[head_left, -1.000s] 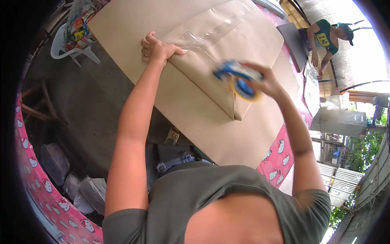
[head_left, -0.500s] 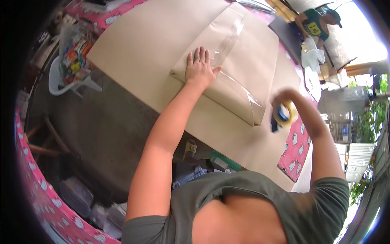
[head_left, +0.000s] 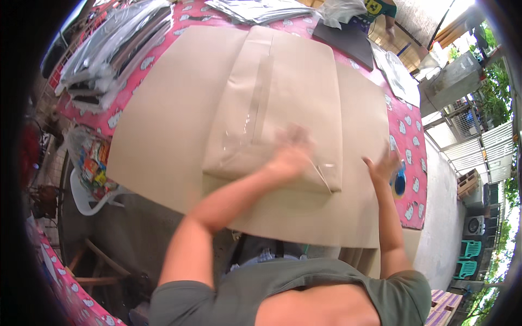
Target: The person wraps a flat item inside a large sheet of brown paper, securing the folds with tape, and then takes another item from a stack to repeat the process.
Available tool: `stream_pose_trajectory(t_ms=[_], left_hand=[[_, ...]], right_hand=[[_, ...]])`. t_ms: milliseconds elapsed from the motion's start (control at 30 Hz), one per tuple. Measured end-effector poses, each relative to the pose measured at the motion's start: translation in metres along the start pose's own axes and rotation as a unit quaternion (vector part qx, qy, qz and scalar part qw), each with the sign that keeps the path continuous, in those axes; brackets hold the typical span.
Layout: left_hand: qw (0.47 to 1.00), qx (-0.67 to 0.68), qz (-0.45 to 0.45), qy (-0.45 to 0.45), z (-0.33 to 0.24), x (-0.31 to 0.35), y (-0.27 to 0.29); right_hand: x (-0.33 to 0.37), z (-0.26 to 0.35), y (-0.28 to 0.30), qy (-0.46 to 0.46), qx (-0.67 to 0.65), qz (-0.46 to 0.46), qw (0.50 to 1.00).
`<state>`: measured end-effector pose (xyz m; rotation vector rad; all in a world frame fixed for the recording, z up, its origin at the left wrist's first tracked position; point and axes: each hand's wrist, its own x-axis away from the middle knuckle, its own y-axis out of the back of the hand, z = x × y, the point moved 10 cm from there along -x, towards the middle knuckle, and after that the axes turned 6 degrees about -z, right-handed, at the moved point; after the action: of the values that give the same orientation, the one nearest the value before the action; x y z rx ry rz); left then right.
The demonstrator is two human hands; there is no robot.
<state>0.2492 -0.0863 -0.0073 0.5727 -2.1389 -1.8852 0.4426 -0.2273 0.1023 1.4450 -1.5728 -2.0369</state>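
A large flat package wrapped in brown paper (head_left: 304, 87) lies on the table, with strips of clear tape (head_left: 263, 92) along its seam and folded near end. Over the near end of the package is my left hand (head_left: 292, 151), its fingers smeared by motion, so whether it touches the paper is unclear. My right hand (head_left: 385, 165) is to the right, fingers spread, holding nothing. Just beyond that hand, partly hidden by it, a tape roll with a blue core (head_left: 400, 183) rests at the right edge of the brown sheet.
Under the package spreads a wide brown paper sheet (head_left: 163, 103) over a pink patterned tablecloth (head_left: 408, 125). Plastic-wrapped bundles (head_left: 109, 60) lie far left, and a dark flat panel (head_left: 345, 44) at the back. Another person (head_left: 380, 11) stands beyond it. A white chair (head_left: 81, 193) holds a bag of colourful packets (head_left: 95, 163).
My right hand has let go of the tape roll, now beside it at the table's right. My left hand has shifted rightward across the package. The view has turned, showing more of the table's far side.
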Motion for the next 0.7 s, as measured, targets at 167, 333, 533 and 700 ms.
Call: stream_pose_trajectory(t_ms=[167, 333, 533, 700], left_hand=[[0.941, 0.108, 0.097, -0.305, -0.189, -0.022, -0.05], [0.903, 0.203, -0.021, -0.378, -0.111, 0.069, -0.006], [0.949, 0.025, 0.203, 0.242, 0.184, 0.197, 0.04], [0.782, 0.335, -0.244, 0.466, 0.249, 0.108, -0.012]], right_hand=[[-0.034, 0.369, -0.043, 0.477, -0.445, 0.162, 0.74], [-0.086, 0.526, -0.184, 0.515, -0.289, 0.331, 0.736], [-0.258, 0.392, -0.293, 0.244, -0.17, 0.228, 0.927], [-0.185, 0.229, -0.284, 0.047, -0.185, 0.339, 0.921]])
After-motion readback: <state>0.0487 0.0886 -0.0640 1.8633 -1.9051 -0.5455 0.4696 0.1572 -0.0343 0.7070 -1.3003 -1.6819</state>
